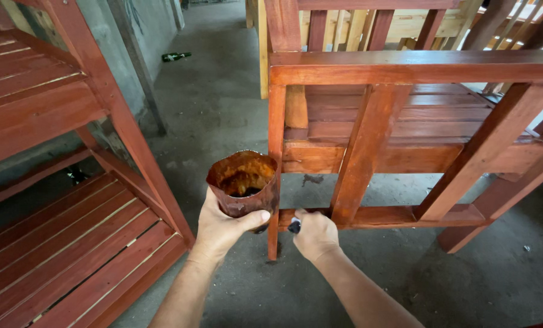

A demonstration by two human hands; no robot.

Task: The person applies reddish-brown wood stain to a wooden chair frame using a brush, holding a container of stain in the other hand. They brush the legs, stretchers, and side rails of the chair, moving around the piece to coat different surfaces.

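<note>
Here, a stained cup (244, 184), coated inside and out with reddish-brown finish, is held upright in the left hand (223, 228), the fingers wrapped round its lower wall and the thumb laid across the near side. It is kept level, presumably so that the dark liquid pooled at the bottom does not spill, and it is held just beside the work so that the reach to it is short.

The right hand (315, 235) is closed round a dark handle (294, 226), of which only the end shows; whether a brush head is fitted to it cannot be told, since the tip is hidden behind the fist and the upright post (275, 170). The fist is set against the low rail (380, 217) of a red-brown wooden frame (414, 67), at the joint where rail and post meet.

To the left, a slatted rack (53, 243) in the same red-brown colour is stood on the grey concrete floor (223, 109). Further off, unpainted pale timber (353, 27) is stacked behind the frame, and a green bottle (176, 56) is seen lying far back by the wall.
</note>
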